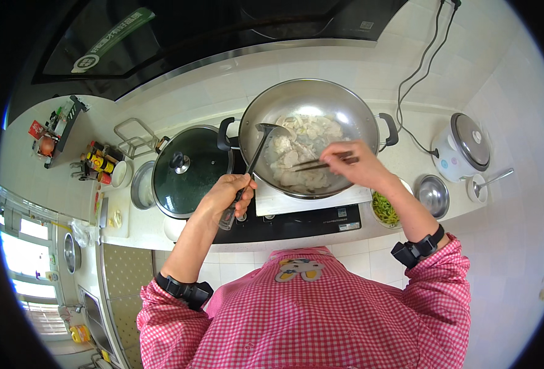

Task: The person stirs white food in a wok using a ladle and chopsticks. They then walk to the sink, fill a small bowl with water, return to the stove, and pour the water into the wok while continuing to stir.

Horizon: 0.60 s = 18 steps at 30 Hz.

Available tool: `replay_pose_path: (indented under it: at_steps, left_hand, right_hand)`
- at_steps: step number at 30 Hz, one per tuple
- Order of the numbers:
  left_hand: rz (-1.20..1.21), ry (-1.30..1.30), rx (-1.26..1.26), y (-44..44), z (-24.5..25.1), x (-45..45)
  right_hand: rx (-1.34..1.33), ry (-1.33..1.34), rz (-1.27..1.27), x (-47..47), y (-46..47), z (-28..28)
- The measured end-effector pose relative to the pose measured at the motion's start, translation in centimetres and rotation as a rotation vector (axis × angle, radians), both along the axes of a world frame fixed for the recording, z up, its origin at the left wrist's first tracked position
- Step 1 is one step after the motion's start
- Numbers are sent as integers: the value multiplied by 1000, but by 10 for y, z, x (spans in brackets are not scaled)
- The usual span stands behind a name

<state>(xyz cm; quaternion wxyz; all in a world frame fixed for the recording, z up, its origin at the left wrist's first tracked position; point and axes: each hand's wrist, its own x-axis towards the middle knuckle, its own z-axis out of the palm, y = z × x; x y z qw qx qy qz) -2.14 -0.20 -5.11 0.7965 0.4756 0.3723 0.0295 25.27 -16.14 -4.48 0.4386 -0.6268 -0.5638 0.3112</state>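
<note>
My left hand [231, 194] grips the handle of a dark ladle [256, 154], whose bowl rests over the left side of a steel wok [315, 87]. In my right hand [358, 163] is a pair of dark chopsticks [313, 164], their tips down among pale slices of food [311, 127] in the wok. Some of the slices are spread along the back of the pan and others lie nearer its front. The wok has two black side handles and stands above a white slab on a black cooktop [285, 227].
Left of the wok is a pan with a glass lid [191, 177], then a steel basin [143, 184] and a cutting board [117, 217]. To the right are a plate of green shreds [385, 210], a steel bowl [432, 196] and a rice cooker [461, 147]. A range hood [198, 41] overhangs the back.
</note>
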Motion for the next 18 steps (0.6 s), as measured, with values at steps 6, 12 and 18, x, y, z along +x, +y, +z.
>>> replay_pose_path:
  at_steps: [6, 12, 18]
  left_hand:
    - [29, -26, 10, -2, 4, -2]
    - [75, -33, 37, 8, 12, -8]
    - [60, -83, 49, 11, 19, 0]
  right_hand:
    - [39, -97, -60, 0, 25, -22]
    - [68, -36, -226, 19, 60, -14]
    - [68, -116, -240, 26, 113, -34]
